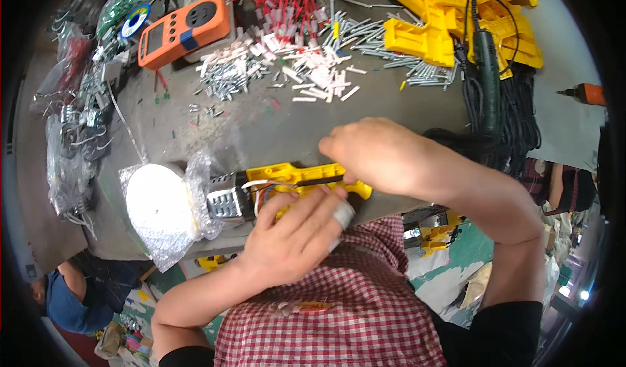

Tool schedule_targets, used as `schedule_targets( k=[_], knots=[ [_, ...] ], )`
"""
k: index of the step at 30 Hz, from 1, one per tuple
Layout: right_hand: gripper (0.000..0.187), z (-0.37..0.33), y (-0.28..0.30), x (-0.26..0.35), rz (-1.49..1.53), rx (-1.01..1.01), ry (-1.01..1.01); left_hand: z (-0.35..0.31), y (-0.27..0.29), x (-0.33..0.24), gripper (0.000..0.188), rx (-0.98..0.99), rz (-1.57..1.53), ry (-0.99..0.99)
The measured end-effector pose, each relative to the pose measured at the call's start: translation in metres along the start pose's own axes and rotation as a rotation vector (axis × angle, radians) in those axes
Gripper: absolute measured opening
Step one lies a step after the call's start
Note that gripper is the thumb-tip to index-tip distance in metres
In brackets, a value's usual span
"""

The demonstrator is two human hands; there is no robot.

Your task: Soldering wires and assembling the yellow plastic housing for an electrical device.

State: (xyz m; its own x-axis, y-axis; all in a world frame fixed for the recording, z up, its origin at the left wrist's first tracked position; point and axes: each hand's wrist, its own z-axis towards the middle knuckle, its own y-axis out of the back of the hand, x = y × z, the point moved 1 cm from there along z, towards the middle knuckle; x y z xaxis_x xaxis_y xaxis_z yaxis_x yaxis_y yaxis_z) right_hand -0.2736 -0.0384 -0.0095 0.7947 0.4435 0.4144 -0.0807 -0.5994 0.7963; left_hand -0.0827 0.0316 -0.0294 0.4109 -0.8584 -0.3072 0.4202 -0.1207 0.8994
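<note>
A yellow tool housing half [313, 173] lies on the bench before me, with coloured wires and a black strip along its inside. At its left end sits a slotted silver metal part [227, 197]. Beyond that is a round white disc [158, 199] partly wrapped in bubble wrap [203, 184]. My left hand [293, 240] holds the housing's near side, its fingers laid over the edge and a pale wrap on one finger. My right hand [378, 153] is closed over the housing's right end; what its fingers pinch is hidden.
Behind are an orange multimeter [186, 31], white sleeves and terminals [319, 73], red wires [283, 5], and loose screws [372, 38]. Yellow housings [424, 25], a dark green corded tool [487, 73] and black cables [521, 113] sit back right. Bagged parts [65, 152] line the left.
</note>
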Motion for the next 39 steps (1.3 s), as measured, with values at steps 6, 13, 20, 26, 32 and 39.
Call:
schedule_targets(
  k=[6,13,20,26,32,39],
  knots=[
    [0.007,0.011,0.014,0.019,-0.189,0.147,-0.039,-0.065,0.013,-0.005,0.043,-0.276,-0.131,0.143],
    [0.020,0.027,0.020,0.048,-0.298,0.302,-0.083,-0.040,0.034,-0.011,0.059,0.178,-0.087,0.487],
    [0.027,0.031,0.016,0.056,-0.330,0.352,-0.189,-0.038,0.035,-0.015,0.052,0.143,-0.067,0.416],
    [0.017,0.019,0.019,0.047,-0.272,0.251,-0.123,-0.027,0.041,-0.009,0.042,0.289,-0.121,0.477],
    [0.016,-0.012,-0.001,0.024,-0.100,-0.146,-0.019,-0.038,0.032,-0.012,0.036,0.186,0.003,0.424],
    [0.028,-0.022,-0.009,0.081,0.519,-0.569,0.189,-0.048,0.030,-0.011,0.036,0.194,-0.135,0.504]
  ],
)
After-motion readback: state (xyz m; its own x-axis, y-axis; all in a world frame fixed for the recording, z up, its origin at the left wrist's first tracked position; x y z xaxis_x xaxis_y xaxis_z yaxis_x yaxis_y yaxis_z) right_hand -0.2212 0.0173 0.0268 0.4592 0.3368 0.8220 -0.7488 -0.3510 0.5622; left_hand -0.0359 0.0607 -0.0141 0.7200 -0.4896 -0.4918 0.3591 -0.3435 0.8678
